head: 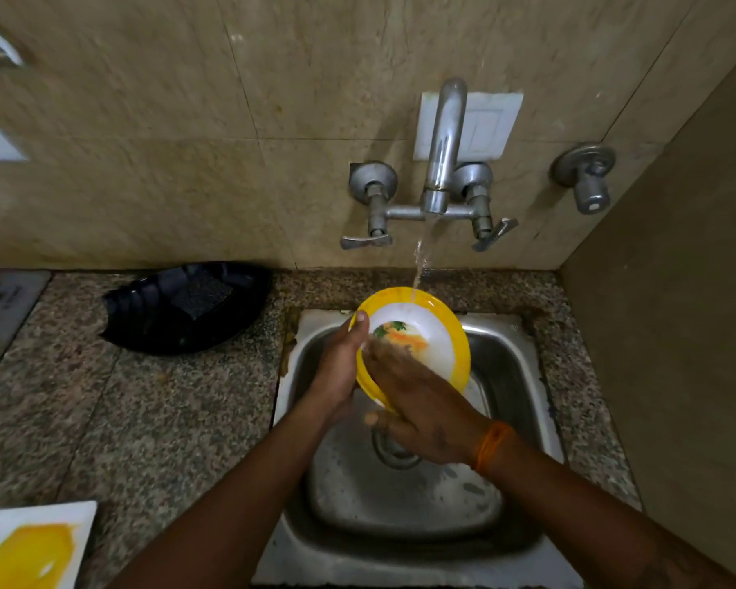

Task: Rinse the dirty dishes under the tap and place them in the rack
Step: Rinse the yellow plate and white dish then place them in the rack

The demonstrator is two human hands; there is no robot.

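Hands (336,367) rinsing yellow-rimmed plate (434,333), steel sink (506,418)

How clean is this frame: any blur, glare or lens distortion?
Head view: right hand smeared by motion blur across the yellow-rimmed plate; left hand sharper; glare streak on the tap spout; wide-angle bending at the wall edges; dim, warm lighting.

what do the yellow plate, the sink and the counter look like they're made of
Yellow-rimmed plate: likely melamine or plastic, glossy with a printed centre. Sink: stainless steel, dull grey metallic sheen. Counter: speckled, granite-like stone, polished.
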